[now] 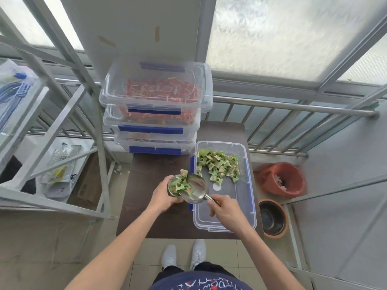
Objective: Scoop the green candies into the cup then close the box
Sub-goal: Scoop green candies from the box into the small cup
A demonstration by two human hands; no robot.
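A dark brown worktop (150, 206) stands in front of frosted windows and a metal railing, with a grey metal rack (69, 114) to its left. At the worktop's far left corner sits a stack of 3 clear lidded boxes (155, 114) with blue clasps; the upper 2 hold red-wrapped candies, and the contents of the lowest cannot be made out. On the right half of the worktop lies the open clear box (225, 214), lidless, its long side running away from the person. The green candies (219, 165) are heaped in its far half, while the near half shows bare floor. On the ground to the right are an orange bucket (281, 178) and, nearer, a dark-lined pot (273, 218).

Just left of the open box, the left hand (162, 196) is wrapped around the side of a metal cup (174, 186), which stands on the worktop and is already filled with green candies to its rim. The right hand (226, 210) is closed around the handle of a metal scoop (195, 188), held over the box's left edge with its bowl tipped against the cup's mouth. 1 green candy (183, 172) sits at the cup's far rim beside the scoop's tip
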